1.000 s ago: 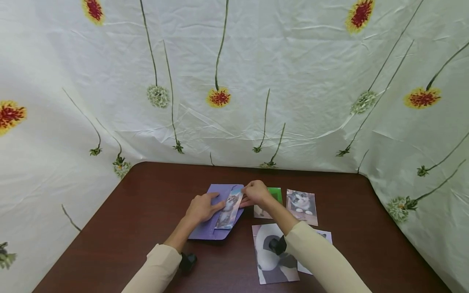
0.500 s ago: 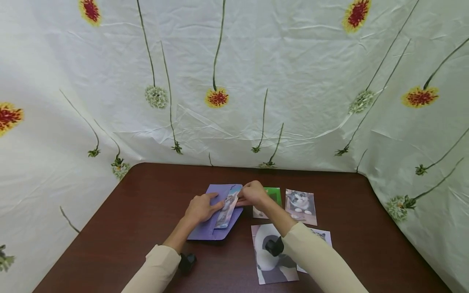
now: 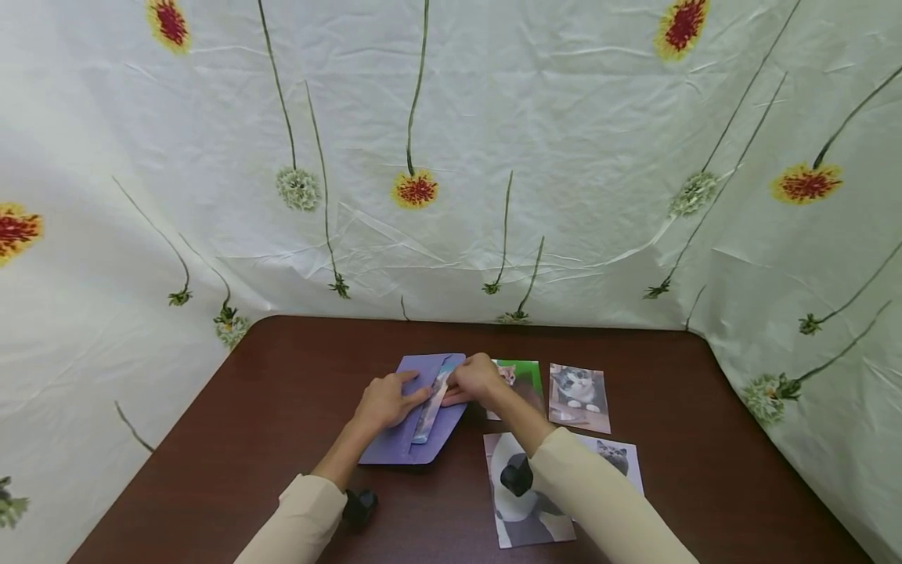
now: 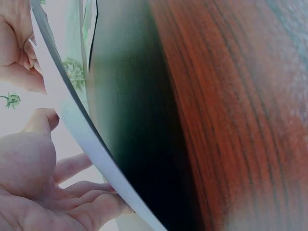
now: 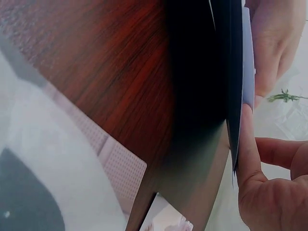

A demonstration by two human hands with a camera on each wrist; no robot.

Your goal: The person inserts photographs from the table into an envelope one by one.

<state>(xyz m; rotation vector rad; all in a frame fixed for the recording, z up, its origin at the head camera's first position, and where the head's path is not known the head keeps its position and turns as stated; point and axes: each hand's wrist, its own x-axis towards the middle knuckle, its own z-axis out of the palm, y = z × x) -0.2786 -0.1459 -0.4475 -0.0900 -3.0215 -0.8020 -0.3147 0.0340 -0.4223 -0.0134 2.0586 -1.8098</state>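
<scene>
Reaching forward, hands (image 3: 384, 401) (image 3: 474, 378) touch purple envelope (image 3: 395, 445).

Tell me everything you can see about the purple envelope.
The purple envelope looks like matte paper, with a fold and an open flap toward the right. It sits slightly slanted on the brown table. A printed card shows along its opening, apparently partly inside. The left hand rests on its left part; the right hand is at its flap.

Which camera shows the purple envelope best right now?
The head view: it looks down on the purple envelope's broad face, though the left hand and right hand cover parts. Both wrist views show it almost edge-on, as little more than a thin strip.
</scene>
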